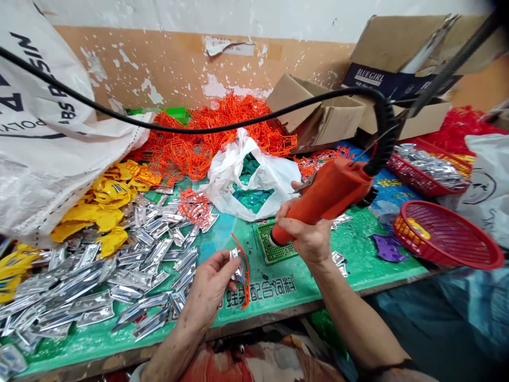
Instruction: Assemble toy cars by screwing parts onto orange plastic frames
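by the front edge of the tabletop (360, 270) i have my left hand (212, 281) clamped on a silver piece (237, 268), an orange strip (247, 276) right beside it; loose silver parts (157, 252) spread toward the left edge. my right hand (308, 236) wraps a red-orange tool (324, 193). beyond sits a white bag (222, 175), then orange frames (230, 109) heaped toward the back edge.

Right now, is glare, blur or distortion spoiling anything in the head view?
Head view: bright glints on the silver pieces; sheen on the green table cover; upper right corner dark; the white sack at left looks stretched, probably by a wide lens; left hand, right hand and red-orange tool look fairly sharp.
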`<state>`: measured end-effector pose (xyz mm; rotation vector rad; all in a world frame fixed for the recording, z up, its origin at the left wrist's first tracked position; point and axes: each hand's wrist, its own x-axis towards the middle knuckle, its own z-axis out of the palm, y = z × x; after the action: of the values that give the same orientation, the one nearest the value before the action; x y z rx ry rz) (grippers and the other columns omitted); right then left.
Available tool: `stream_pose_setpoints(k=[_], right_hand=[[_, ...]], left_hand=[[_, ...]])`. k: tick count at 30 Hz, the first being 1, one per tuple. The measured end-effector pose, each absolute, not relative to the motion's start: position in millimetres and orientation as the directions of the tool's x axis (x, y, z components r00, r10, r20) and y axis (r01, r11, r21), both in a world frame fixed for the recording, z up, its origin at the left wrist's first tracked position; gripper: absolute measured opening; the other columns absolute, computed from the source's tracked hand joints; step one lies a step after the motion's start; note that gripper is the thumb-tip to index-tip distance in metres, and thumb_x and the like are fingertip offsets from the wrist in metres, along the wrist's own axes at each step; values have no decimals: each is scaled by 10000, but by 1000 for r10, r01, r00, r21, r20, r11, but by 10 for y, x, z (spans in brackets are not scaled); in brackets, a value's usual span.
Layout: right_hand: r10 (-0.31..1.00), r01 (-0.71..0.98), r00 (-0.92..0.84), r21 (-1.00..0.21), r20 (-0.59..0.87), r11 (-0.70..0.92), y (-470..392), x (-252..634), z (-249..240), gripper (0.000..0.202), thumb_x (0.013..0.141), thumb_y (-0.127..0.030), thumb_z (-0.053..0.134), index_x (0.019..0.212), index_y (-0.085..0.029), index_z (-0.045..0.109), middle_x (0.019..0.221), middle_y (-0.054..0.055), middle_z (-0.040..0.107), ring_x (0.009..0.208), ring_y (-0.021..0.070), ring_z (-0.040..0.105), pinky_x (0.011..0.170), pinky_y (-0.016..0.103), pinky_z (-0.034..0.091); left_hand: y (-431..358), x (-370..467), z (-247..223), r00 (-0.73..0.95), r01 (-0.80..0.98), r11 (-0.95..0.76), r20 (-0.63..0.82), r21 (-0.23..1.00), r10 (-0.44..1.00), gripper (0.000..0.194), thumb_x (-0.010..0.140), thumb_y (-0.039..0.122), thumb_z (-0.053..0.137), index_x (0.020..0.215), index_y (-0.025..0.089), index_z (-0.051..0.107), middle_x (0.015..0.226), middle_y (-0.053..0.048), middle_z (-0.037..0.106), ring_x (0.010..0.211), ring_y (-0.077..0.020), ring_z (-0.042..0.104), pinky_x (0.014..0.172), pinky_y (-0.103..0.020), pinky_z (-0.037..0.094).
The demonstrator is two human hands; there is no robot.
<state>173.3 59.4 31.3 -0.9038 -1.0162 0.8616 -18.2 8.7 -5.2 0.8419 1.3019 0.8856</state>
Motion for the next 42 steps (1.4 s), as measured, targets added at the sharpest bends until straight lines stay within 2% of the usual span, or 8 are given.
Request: stream_pose_setpoints(k=[3, 8, 13, 21, 29, 33, 37, 42], right_hand=[[904, -164, 288, -914, 315, 371, 594, 1730, 310, 137, 608, -200, 732, 706, -201, 637, 669, -33, 629, 580, 139, 569, 613, 333, 481], [907, -168, 283, -915, 311, 366, 581, 1716, 329, 157, 605, -178, 735, 714, -207, 627, 667, -38, 630, 575, 135, 568, 605, 330, 481], [906, -162, 265, -911, 331, 380, 569, 1704, 329, 284, 613, -177, 748, 867, -211, 627, 681, -48, 639, 572, 136, 575, 603, 332, 486], [897, -75, 301, -929, 325, 362, 539, 1652, 368, 207, 618, -151, 721, 778, -212, 604, 676, -47, 628, 558, 135, 566, 593, 335, 487], [884, -64, 301, -917, 358, 394, 552, 1656, 347, 160, 626, -170, 733, 700, -202, 595, 679, -44, 631, 575, 128, 560, 593, 321, 486], [887, -141, 297, -902, 354, 407, 571, 1701, 418, 206, 612, -177, 738, 750, -215, 590, 666, -52, 626, 582, 138, 567, 603, 326, 483], [897, -242, 280, -879, 341, 410, 522, 1706, 678, 298, 590, -144, 720, 847, -243, 606, 657, -50, 620, 573, 152, 557, 609, 345, 474], [931, -328, 185, -873, 316, 361, 382, 1598, 954, 304, 596, -151, 676, 872, -262, 611, 658, -38, 596, 584, 160, 549, 609, 357, 479]], left_hand=[[105, -205, -91, 56, 42, 420, -422, 907, 905, 331, 753, 478, 704, 836, 160, 668, 653, 44, 575, 398, -30, 405, 348, -153, 264], [159, -195, -53, 63, 99, 393, -400, 914, 914, 359, 732, 501, 707, 795, 148, 677, 593, 45, 549, 410, -50, 406, 380, -172, 288], [187, -153, -15, 66, 83, 394, -400, 915, 914, 363, 706, 495, 718, 784, 142, 687, 593, 29, 568, 416, -59, 401, 390, -184, 287], [201, -147, 75, 81, 120, 388, -398, 914, 914, 376, 710, 493, 705, 859, 147, 702, 575, 44, 544, 423, -69, 405, 387, -191, 288], [209, -156, 129, 128, 156, 368, -388, 917, 913, 343, 725, 481, 686, 835, 156, 696, 543, 54, 508, 425, -82, 420, 386, -197, 276], [216, -169, 46, 148, 175, 344, -370, 922, 917, 348, 769, 476, 660, 912, 160, 693, 547, 63, 487, 430, -83, 417, 398, -193, 285], [216, -168, 31, 173, 136, 319, -340, 938, 924, 303, 777, 442, 666, 895, 164, 687, 526, 81, 441, 425, -77, 374, 399, -191, 275], [201, -136, 122, 178, 73, 332, -340, 940, 924, 281, 752, 439, 683, 804, 163, 686, 569, 55, 525, 455, -87, 400, 421, -201, 300]])
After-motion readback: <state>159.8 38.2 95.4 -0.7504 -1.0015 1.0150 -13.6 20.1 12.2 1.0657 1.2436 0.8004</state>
